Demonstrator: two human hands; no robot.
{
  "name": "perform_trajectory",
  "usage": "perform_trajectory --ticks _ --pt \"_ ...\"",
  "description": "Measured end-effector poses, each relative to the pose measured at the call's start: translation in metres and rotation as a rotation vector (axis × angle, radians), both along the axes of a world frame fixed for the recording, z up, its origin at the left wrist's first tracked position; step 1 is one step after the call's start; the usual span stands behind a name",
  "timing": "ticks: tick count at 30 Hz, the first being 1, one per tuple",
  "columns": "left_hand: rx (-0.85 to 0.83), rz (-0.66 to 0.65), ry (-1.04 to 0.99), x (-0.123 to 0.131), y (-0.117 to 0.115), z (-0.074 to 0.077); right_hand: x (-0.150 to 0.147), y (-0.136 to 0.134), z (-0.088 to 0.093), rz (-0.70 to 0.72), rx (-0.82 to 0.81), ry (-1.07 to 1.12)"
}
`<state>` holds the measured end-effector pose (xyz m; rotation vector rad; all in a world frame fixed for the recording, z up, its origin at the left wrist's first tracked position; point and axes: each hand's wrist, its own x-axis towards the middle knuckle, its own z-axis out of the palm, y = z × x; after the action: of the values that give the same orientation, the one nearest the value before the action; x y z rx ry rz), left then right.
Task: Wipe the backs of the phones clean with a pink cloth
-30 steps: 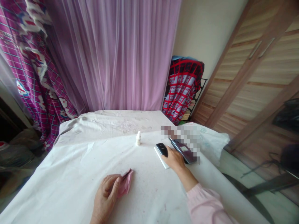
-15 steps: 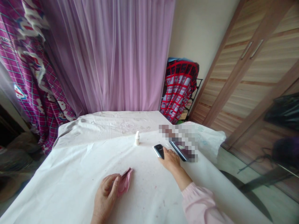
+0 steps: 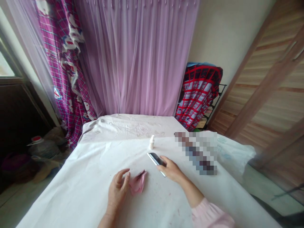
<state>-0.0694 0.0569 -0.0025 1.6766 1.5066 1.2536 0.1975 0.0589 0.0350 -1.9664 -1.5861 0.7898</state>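
Note:
My right hand grips a smartphone by its right side, the dark screen facing up and its silver edge showing. It is held tilted just above the white-covered table. My left hand is open, thumb and fingers apart, beside a folded pink cloth that lies on the table. The cloth has a dark slit or edge along its top. Beyond the phone stands a small white dropper bottle, upright with its cap on.
A white cloth covers the table. Blurred-out items lie at its right, next to a whitish plastic bag. Purple curtains hang behind, a wooden wardrobe stands right, and a plastic jug is on the left.
My right hand has lifted the phone and brought it left and nearer, away from the blurred items. My left hand has let go of the pink cloth. The view has turned left.

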Motion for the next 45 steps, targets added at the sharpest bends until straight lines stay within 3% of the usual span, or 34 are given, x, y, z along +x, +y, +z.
perform_trajectory --ticks 6,12,17,26,36,40,42,45 --pt "-0.119 0.166 -0.103 -0.041 0.007 -0.006 -0.108 0.042 0.023 0.195 0.082 -0.297" --pt "-0.210 0.177 -0.163 -0.063 0.011 -0.021 -0.173 0.058 0.004 0.221 0.133 -0.426" --pt "-0.287 0.135 -0.152 -0.074 0.029 -0.022 -0.192 0.057 -0.002 0.161 0.109 -0.415" --pt "-0.347 0.082 0.047 -0.072 0.042 -0.011 -0.166 0.069 0.007 0.283 -0.001 -0.269" --pt "-0.393 0.189 0.510 -0.103 0.053 0.033 -0.241 0.076 0.010 0.432 -0.039 -0.069" --pt "-0.342 0.217 0.690 -0.105 0.058 0.026 -0.221 0.066 0.017 0.474 -0.040 -0.028" --pt "-0.284 0.255 0.737 -0.100 0.057 0.019 -0.183 0.051 0.021 0.518 0.010 0.028" --pt "-0.239 0.320 0.755 -0.092 0.053 0.012 -0.094 0.027 0.031 0.543 0.058 0.085"
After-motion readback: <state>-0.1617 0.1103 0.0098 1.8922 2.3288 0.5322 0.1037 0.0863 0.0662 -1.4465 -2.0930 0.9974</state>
